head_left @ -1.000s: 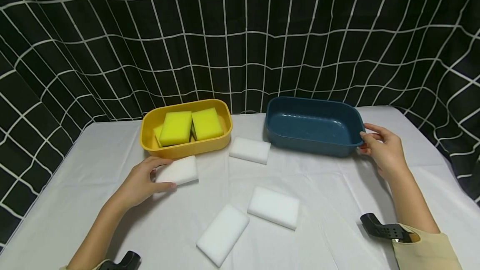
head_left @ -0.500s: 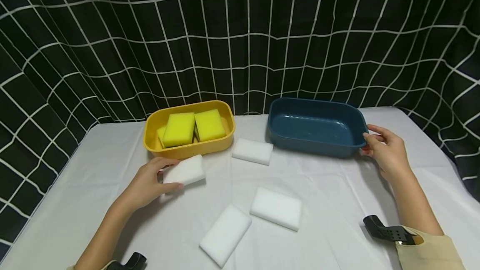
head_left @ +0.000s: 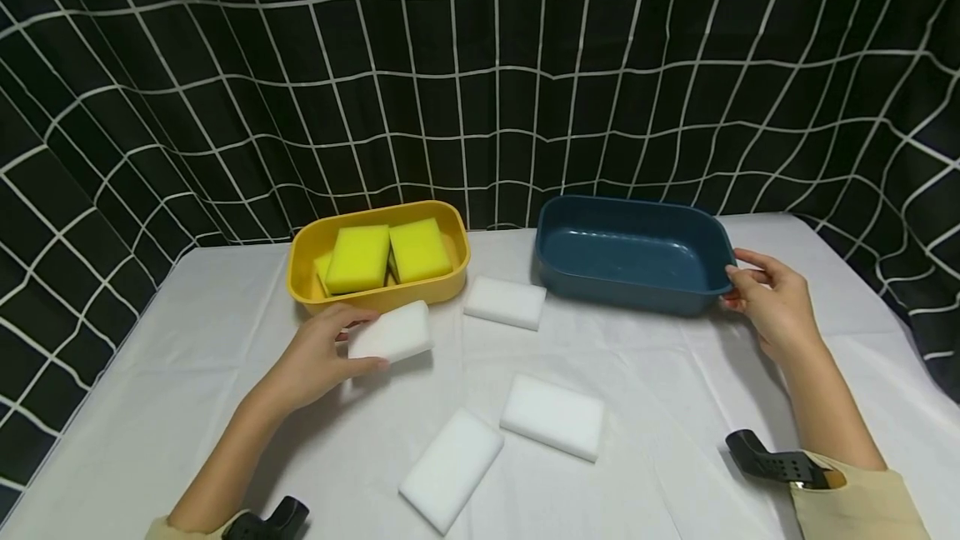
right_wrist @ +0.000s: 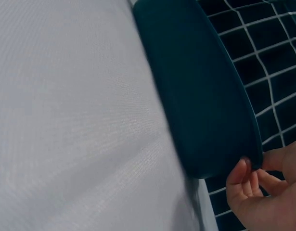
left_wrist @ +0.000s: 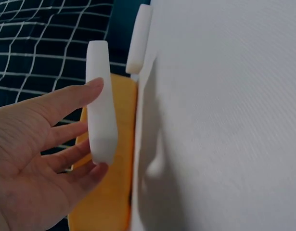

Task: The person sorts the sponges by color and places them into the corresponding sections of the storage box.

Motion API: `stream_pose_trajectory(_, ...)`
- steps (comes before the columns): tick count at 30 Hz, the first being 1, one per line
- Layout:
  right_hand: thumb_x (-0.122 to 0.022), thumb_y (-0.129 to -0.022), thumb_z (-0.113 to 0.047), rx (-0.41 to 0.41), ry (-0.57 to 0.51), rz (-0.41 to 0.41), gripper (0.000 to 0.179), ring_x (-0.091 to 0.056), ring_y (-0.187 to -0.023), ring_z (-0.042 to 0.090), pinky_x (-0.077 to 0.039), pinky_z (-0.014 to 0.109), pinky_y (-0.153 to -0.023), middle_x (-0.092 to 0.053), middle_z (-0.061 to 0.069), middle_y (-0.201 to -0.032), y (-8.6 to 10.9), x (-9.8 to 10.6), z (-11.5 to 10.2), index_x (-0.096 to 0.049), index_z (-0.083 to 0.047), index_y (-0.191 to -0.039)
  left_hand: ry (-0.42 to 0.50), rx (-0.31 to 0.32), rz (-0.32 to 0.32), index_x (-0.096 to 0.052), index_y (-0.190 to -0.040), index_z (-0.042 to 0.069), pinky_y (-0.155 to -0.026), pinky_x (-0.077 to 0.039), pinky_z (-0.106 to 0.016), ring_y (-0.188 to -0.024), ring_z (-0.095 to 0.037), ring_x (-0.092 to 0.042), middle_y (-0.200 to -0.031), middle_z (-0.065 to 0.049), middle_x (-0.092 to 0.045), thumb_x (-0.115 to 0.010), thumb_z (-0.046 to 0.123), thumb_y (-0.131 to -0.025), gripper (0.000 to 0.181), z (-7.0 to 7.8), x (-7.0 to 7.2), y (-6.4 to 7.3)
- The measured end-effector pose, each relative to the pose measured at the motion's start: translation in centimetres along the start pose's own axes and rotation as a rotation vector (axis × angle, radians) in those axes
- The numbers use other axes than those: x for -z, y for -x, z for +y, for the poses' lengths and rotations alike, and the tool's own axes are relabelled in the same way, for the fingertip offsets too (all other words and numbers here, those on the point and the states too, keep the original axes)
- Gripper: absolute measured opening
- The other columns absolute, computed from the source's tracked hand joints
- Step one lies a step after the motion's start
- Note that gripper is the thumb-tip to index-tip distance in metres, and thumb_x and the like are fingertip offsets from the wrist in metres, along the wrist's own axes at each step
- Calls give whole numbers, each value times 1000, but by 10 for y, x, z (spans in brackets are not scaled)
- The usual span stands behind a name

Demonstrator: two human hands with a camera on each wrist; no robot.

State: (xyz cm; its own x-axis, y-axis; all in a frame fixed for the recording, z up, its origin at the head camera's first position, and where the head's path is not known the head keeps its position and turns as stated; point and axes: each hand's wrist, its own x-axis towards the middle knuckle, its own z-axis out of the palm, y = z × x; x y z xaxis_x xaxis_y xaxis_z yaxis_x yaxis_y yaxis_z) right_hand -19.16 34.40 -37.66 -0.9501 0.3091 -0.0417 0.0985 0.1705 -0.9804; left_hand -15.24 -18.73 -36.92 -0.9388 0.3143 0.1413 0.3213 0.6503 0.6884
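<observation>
While the left hand [head_left: 321, 355] pinches a white block [head_left: 393, 333] between well-parted thumb and fingers, just in front of the yellow tub [head_left: 427, 292], the right hand [head_left: 772, 301], nearly closed, grips the blue tub [head_left: 622, 292] by its right end.

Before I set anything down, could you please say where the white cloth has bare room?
The white cloth is bare between the oblong blue plastic tub, the right forearm and the rightmost white rectangular foam block, and left of the left forearm. It is crowded where the left hand holds another block beside the yellow plastic tub.
</observation>
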Motion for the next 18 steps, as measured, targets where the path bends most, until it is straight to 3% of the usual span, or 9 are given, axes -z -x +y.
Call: stream_pose_trajectory(18,-54,-108,-7,-3,-10,-5,60,-61,-64,1,-57,13,-59,-58,-9,-82,0,1,-1,-29,14,-159,-30,-44,-46,-67,-135,-3,-101,-56,-53,-118,-34,-61,-132,-18,-66,-89,20,-87,58,22,-23,-25)
